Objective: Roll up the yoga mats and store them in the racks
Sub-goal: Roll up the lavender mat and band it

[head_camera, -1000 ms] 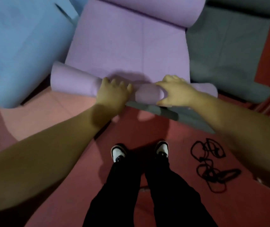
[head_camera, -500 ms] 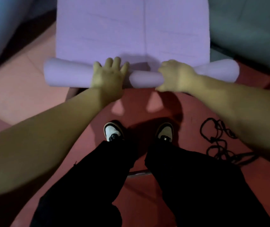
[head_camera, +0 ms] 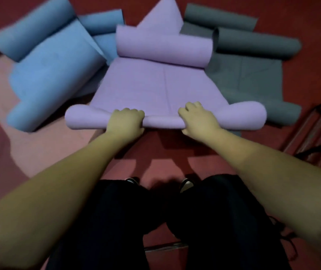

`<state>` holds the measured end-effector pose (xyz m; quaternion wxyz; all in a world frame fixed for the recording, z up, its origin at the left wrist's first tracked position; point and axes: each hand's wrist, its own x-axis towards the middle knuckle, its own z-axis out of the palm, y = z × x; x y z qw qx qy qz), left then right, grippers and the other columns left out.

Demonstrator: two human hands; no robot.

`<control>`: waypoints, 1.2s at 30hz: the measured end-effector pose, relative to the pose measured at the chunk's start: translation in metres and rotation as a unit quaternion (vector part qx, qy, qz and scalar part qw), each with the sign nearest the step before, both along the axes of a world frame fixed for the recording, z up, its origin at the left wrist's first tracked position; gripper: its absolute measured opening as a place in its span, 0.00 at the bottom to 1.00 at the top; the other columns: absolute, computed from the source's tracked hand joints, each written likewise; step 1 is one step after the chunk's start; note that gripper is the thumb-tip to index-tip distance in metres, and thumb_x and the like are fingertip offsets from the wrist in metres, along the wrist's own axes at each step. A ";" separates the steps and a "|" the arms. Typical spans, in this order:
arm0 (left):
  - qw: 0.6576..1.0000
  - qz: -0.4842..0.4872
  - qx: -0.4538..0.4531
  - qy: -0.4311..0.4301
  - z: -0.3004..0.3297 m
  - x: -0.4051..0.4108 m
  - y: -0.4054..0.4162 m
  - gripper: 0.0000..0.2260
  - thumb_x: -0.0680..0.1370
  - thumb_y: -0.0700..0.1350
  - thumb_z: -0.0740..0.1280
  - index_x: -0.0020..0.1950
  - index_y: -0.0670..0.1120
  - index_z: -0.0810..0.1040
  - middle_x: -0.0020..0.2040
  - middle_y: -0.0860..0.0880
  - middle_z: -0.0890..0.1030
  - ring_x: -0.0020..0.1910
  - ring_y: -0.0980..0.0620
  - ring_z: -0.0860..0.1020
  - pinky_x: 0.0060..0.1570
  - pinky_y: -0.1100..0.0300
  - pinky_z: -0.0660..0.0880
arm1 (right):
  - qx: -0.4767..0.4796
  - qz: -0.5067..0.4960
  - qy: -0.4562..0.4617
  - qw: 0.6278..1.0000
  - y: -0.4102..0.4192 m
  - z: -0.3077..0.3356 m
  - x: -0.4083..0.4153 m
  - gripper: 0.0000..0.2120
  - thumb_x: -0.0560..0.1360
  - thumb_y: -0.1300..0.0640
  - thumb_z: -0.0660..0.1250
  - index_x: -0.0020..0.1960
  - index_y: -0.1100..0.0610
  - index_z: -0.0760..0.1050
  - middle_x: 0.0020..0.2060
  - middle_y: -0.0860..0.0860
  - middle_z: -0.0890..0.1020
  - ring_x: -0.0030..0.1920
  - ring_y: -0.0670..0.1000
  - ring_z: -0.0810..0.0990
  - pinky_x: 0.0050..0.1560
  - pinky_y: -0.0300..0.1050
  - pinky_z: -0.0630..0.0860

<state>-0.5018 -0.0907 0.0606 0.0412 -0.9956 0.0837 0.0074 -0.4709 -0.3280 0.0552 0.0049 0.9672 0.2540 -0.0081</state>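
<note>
The dark red floor (head_camera: 292,8) fills the whole view. Three soft foam yoga mats lie on it, side by side.

The long purple foam yoga mat (head_camera: 159,84) is in the middle, right in front of the person. Its near end is rolled into a fat tube that lies across, close to the person's knees. Its far end curls up into a second, loose roll, and one corner sticks up behind that. The flat middle part lies between the two rolls.

The blue foam yoga mat (head_camera: 46,69) lies to the left of the purple one. It is curled at its near end and at its far end too. It looks a bit blurry.

The grey foam yoga mat (head_camera: 249,75) lies to the right, with a loose roll at its far end. Its near edge pokes out from under the purple tube.

The person's legs in black trousers (head_camera: 214,221) are at the bottom, with two shoe tips showing.

A dark metal rack (head_camera: 315,131) peeks in at the right edge.

The left hand (head_camera: 125,121) holds the purple tube, fingers curled over its top. The right hand (head_camera: 197,118) holds the tube just beside it, fingers curled over the top and thumb under the near side. The hands are apart, with a bit of tube between them.
</note>
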 end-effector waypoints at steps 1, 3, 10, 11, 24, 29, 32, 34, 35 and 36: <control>0.999 -0.013 0.008 -0.040 0.019 -0.010 -0.003 0.13 0.74 0.55 0.69 0.48 0.46 0.77 0.47 0.44 0.82 0.47 0.40 0.79 0.43 0.52 0.70 | 0.000 -0.010 -0.002 1.000 -0.004 0.017 -0.010 0.24 0.68 0.50 0.73 0.60 0.57 0.72 0.56 0.57 0.74 0.58 0.60 0.71 0.44 0.52 0.75; 0.996 -0.027 0.045 -0.075 0.041 -0.024 -0.005 0.19 0.68 0.61 0.74 0.42 0.47 0.77 0.40 0.46 0.81 0.40 0.42 0.80 0.37 0.54 0.68 | -0.006 -0.027 0.025 0.999 -0.011 0.037 -0.024 0.33 0.68 0.43 0.74 0.67 0.54 0.69 0.61 0.55 0.73 0.60 0.60 0.71 0.55 0.55 0.76; 0.990 -0.022 0.074 -0.114 0.087 -0.066 -0.015 0.19 0.62 0.58 0.78 0.39 0.49 0.74 0.35 0.50 0.77 0.34 0.44 0.77 0.33 0.56 0.65 | -0.029 -0.072 0.037 0.996 -0.046 0.089 -0.055 0.38 0.66 0.32 0.71 0.67 0.52 0.70 0.61 0.53 0.73 0.63 0.56 0.71 0.62 0.52 0.69; 0.990 -0.021 0.064 -0.128 0.096 -0.070 -0.016 0.16 0.64 0.53 0.77 0.40 0.48 0.74 0.36 0.48 0.77 0.35 0.43 0.78 0.34 0.55 0.66 | -0.034 -0.070 0.012 0.997 -0.047 0.098 -0.059 0.36 0.66 0.32 0.71 0.65 0.53 0.71 0.59 0.53 0.74 0.62 0.56 0.71 0.59 0.52 0.70; 0.988 -0.042 0.051 -0.142 0.094 -0.136 -0.016 0.18 0.68 0.56 0.77 0.41 0.46 0.74 0.37 0.46 0.77 0.36 0.42 0.78 0.35 0.54 0.66 | -0.039 -0.039 -0.041 0.998 -0.066 0.107 -0.146 0.26 0.71 0.37 0.69 0.59 0.55 0.73 0.56 0.53 0.77 0.58 0.57 0.73 0.53 0.52 0.69; 0.980 -0.024 0.050 -0.191 0.103 -0.154 -0.016 0.16 0.61 0.43 0.80 0.38 0.43 0.74 0.33 0.44 0.75 0.29 0.42 0.76 0.31 0.56 0.61 | -0.035 -0.029 -0.064 0.997 -0.069 0.123 -0.158 0.27 0.70 0.35 0.69 0.60 0.52 0.72 0.55 0.51 0.77 0.58 0.56 0.74 0.53 0.50 0.69; 0.987 -0.037 0.056 -0.149 0.084 -0.169 -0.016 0.21 0.55 0.47 0.83 0.38 0.43 0.75 0.32 0.45 0.75 0.28 0.43 0.76 0.29 0.57 0.62 | -0.052 -0.005 -0.019 0.998 -0.073 0.114 -0.167 0.30 0.69 0.32 0.68 0.61 0.52 0.70 0.56 0.50 0.78 0.56 0.56 0.75 0.50 0.50 0.70; 0.990 -0.061 0.053 -0.117 0.061 -0.179 -0.017 0.28 0.53 0.59 0.83 0.38 0.43 0.76 0.33 0.45 0.75 0.28 0.43 0.76 0.27 0.56 0.67 | -0.065 0.011 0.035 0.997 -0.074 0.095 -0.177 0.31 0.70 0.29 0.65 0.61 0.52 0.69 0.56 0.49 0.78 0.55 0.56 0.75 0.48 0.50 0.71; 0.989 -0.074 0.047 -0.116 0.051 -0.184 -0.016 0.29 0.55 0.63 0.80 0.38 0.42 0.76 0.32 0.44 0.75 0.27 0.43 0.76 0.26 0.55 0.69 | -0.069 0.016 0.061 0.996 -0.075 0.086 -0.182 0.33 0.70 0.27 0.61 0.61 0.51 0.69 0.56 0.49 0.78 0.55 0.56 0.75 0.48 0.50 0.71; 0.988 -0.083 0.037 -0.124 0.044 -0.188 -0.015 0.28 0.60 0.65 0.76 0.37 0.41 0.75 0.32 0.43 0.74 0.26 0.43 0.75 0.26 0.55 0.71 | -0.071 0.014 0.080 0.994 -0.075 0.080 -0.186 0.35 0.69 0.24 0.55 0.61 0.51 0.69 0.56 0.49 0.78 0.54 0.56 0.76 0.47 0.50 0.72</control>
